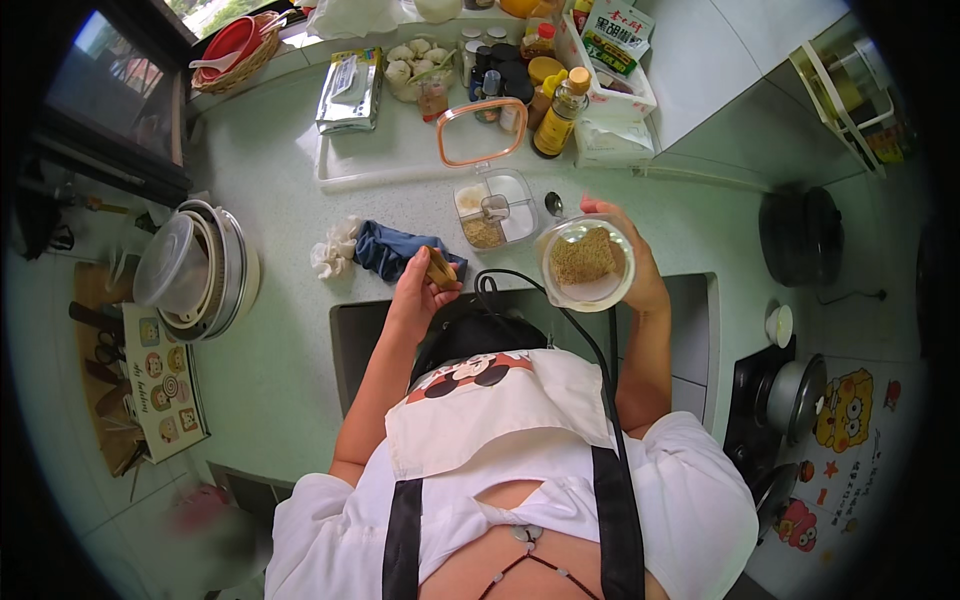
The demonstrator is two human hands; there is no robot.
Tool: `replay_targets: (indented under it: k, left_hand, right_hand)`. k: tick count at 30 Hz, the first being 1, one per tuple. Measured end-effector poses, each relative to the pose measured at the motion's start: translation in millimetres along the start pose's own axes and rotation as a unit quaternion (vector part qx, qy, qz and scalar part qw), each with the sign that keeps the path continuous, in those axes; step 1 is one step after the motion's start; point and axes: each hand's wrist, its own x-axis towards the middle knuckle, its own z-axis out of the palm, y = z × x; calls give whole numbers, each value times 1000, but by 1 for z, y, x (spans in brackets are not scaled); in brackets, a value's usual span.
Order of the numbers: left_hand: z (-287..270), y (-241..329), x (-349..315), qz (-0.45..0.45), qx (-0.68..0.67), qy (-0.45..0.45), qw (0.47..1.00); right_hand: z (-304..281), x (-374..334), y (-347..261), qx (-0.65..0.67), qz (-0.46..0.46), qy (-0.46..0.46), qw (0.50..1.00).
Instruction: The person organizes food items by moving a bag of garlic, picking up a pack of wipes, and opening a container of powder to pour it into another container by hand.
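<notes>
My right hand (640,255) is wrapped around a clear plastic jar (548,272) tipped so its mouth shows, with brown granules (583,257) inside. In my left hand (420,290) is a small golden-brown piece that looks like a jar lid (440,268), gripped at its edge. Between and beyond my hands stands a clear seasoning box (512,240) with its orange-rimmed lid (482,160) flipped up. White and off-white contents and brown granules fill its compartments. A small metal spoon (554,204) lies to its right. Close by my left hand rests a blue cloth with white ends (395,250).
A white tray (375,172) at the back bears garlic (415,65), bottles and jars including a sauce bottle (560,115). Stacked bowls and strainers (245,265) stand left, near a knife holder (150,385). A black cable (590,345) hangs before me. A pot (795,395) sits right.
</notes>
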Motion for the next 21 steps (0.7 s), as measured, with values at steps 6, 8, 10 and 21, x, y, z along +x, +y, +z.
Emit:
replay_targets:
  k: [6,8,10,21]
  left_hand:
    - [3,0,0,-6,3,-5,1000]
    - [4,1,0,-6,3,-7,1000]
    - [5,2,-1,-7,6,-6,1000]
    - [4,-5,0,-15,-3,0,1000]
  right_hand:
    - [-3,-5,21,94,73,58,991]
    - [-7,-6,42,190,113,100,970]
    - [-13,-8,64,249,75,128,957]
    - [-77,-19,114,74,109,324,937]
